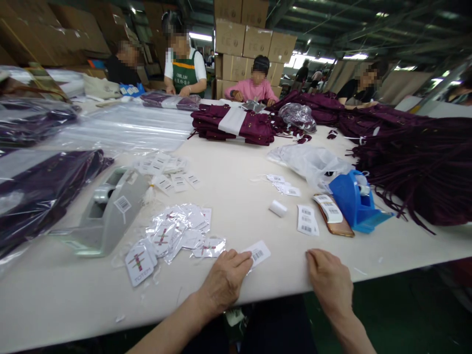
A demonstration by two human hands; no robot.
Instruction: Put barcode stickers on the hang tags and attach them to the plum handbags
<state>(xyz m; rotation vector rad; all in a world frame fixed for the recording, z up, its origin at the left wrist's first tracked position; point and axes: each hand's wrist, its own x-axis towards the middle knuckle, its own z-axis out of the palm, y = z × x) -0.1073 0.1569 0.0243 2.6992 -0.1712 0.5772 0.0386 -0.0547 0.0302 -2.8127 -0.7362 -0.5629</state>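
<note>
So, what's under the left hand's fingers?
A white rectangular tag with a printed barcode, sticking out past the left hand. The end beneath the fingers is covered; any print there can't be seen.

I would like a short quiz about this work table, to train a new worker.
1. True or false: the right hand is gripping the grey tape dispenser.
2. Choose one. The left hand is touching:
a) a cardboard box
b) a white tag
c) a plastic bag
3. Fill in the colour: the tape dispenser beside the phone is ____.

Key: 1 false; 2 b; 3 blue.
</note>
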